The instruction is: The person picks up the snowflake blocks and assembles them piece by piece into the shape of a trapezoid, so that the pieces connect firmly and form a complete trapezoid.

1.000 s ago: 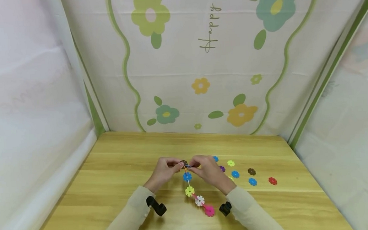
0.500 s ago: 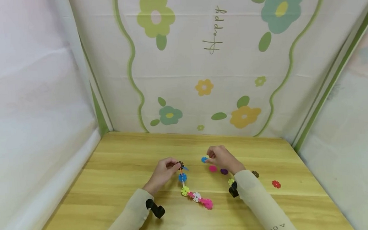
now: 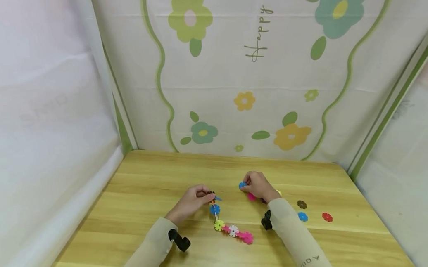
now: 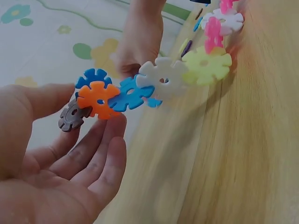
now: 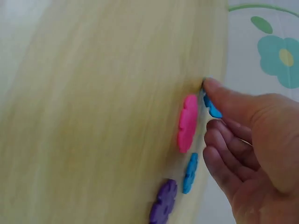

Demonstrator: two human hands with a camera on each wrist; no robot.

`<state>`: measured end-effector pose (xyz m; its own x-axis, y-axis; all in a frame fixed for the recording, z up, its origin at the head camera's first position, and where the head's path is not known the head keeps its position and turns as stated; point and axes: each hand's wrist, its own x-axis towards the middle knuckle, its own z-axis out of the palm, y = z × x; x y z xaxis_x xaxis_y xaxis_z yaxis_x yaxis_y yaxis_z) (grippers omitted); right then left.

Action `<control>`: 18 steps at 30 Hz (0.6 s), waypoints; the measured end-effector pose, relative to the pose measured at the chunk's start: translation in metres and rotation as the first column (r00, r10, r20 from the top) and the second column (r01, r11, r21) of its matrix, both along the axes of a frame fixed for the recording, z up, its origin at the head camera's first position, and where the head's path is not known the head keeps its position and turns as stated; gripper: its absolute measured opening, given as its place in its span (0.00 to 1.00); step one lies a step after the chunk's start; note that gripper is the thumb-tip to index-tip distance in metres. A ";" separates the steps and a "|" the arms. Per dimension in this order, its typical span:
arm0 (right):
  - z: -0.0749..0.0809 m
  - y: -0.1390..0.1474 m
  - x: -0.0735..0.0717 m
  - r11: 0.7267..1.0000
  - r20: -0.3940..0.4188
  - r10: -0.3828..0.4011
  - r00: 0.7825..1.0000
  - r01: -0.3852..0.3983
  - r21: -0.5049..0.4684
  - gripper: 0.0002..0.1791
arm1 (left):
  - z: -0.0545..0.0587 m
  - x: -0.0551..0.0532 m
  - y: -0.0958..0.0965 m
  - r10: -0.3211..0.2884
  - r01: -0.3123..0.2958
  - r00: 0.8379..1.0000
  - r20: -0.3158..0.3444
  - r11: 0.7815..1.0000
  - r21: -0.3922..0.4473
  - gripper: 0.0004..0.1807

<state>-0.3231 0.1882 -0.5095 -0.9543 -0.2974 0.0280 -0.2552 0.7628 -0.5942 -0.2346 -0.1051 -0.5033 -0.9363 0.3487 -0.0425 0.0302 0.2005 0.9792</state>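
My left hand (image 3: pixel 191 204) pinches the brown snowflake disc (image 4: pixel 72 116) at the far end of a chain of slotted plastic discs. From there the chain runs through orange (image 4: pixel 96 100), blue (image 3: pixel 214 209), yellow (image 3: pixel 219 225) and white (image 3: pixel 233 231) discs to a pink disc (image 3: pixel 248 237) at the near end. Another blue disc (image 4: pixel 96 77) is attached at the brown one. To the right, my right hand (image 3: pixel 259 185) pinches a loose blue disc (image 5: pixel 212 107) between thumb and finger, low over the table. A loose pink disc (image 5: pixel 188 123) lies beside those fingers.
Loose discs lie right of the chain: purple (image 5: pixel 163 203), blue (image 5: pixel 190 172), yellow (image 3: pixel 279 193), brown (image 3: pixel 302 204), another blue (image 3: pixel 303 216) and red (image 3: pixel 327 217). A flowered cloth (image 3: pixel 217 75) hangs behind the wooden table (image 3: pixel 156 166), with pale cloth on both sides.
My right hand has left the chain, moved right to the loose discs, and taken hold of a blue one. My left hand keeps its pinch on the brown disc at the chain's end.
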 end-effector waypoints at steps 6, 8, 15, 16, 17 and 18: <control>0.013 -0.002 0.015 0.998 0.036 -0.004 0.999 0.006 -0.067 0.07 | -0.002 0.000 -0.005 -0.076 0.076 0.997 0.001 0.997 -0.002 0.18; 0.017 -0.001 0.022 0.997 0.044 -0.001 0.999 0.005 -0.077 0.07 | -0.002 0.001 -0.005 -0.105 0.105 0.995 -0.001 0.995 -0.003 0.18; 0.033 0.003 0.048 0.991 0.046 0.066 0.997 -0.061 -0.117 0.05 | -0.004 0.002 -0.007 -0.212 0.212 0.977 -0.019 0.977 0.002 0.16; 0.035 0.003 0.051 0.989 0.048 0.078 0.996 -0.071 -0.127 0.04 | -0.004 0.002 -0.007 -0.221 0.221 0.975 -0.022 0.975 -0.001 0.15; 0.037 0.003 0.054 0.988 0.049 0.087 0.995 -0.080 -0.135 0.04 | -0.004 0.003 -0.007 -0.230 0.229 0.973 -0.025 0.973 -0.009 0.15; 0.039 0.003 0.058 0.985 0.053 0.096 0.994 -0.087 -0.147 0.04 | -0.003 0.003 -0.007 -0.238 0.237 0.971 -0.029 0.971 -0.019 0.15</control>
